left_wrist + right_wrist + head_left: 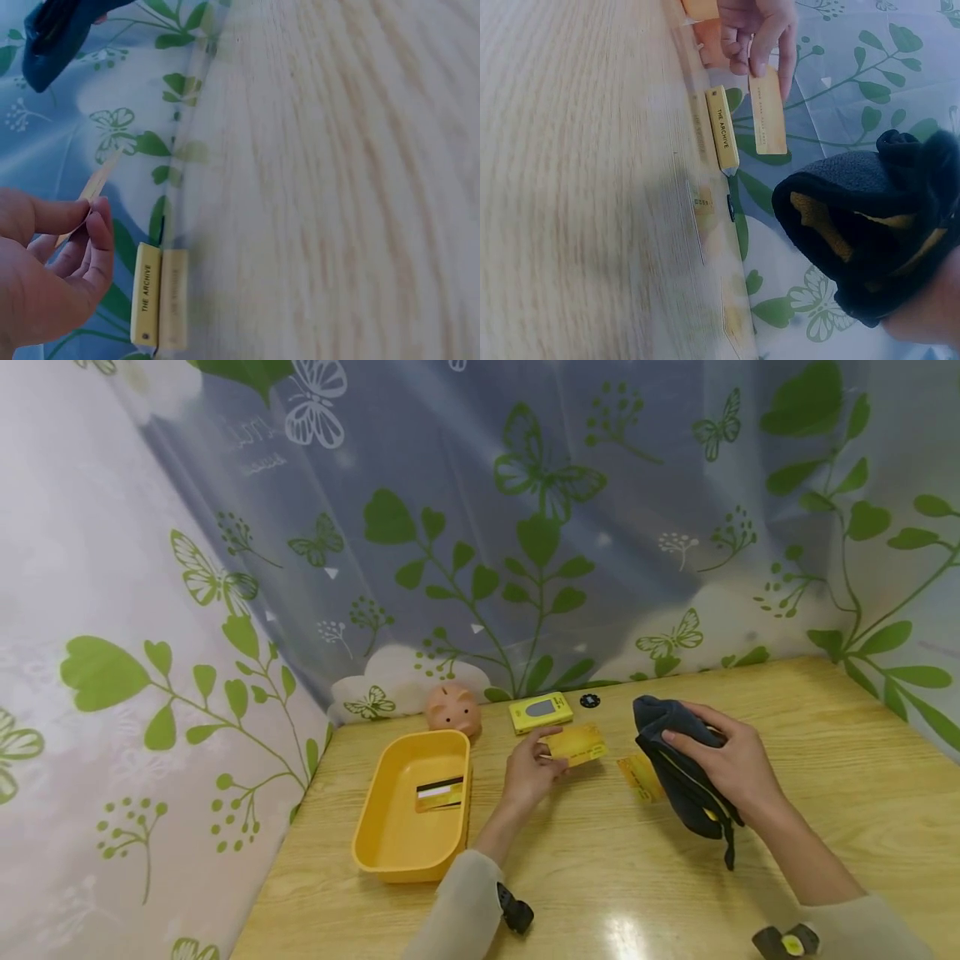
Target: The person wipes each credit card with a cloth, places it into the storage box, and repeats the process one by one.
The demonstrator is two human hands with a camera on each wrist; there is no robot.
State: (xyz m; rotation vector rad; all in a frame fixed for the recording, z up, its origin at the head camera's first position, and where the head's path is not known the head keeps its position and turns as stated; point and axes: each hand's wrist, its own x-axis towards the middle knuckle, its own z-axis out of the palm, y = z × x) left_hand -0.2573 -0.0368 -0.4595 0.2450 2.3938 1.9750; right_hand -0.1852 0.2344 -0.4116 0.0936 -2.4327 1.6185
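Observation:
My left hand (pixel 531 770) pinches a gold bank card (pixel 576 745) by its edge between thumb and fingers, above the table. In the left wrist view the card (pixel 99 178) shows nearly edge-on. My right hand (pixel 738 760) grips a dark blue-black pouch (pixel 678 768) with a dangling zip pull. The pouch (pixel 847 180) gapes in the right wrist view, showing yellow inside its mouth. A second gold card (pixel 640 777) lies on the table left of the pouch, overlapped by it in the head view.
A yellow tray (pixel 375 810) on the left has striped and gold cards (pixel 440 794) in it. Behind it stands a pink piggy bank (pixel 453 710). A yellow case marked THE ARCHIVE (pixel 540 712) and a small black disc (pixel 590 701) lie near the patterned curtain (pixel 480 568).

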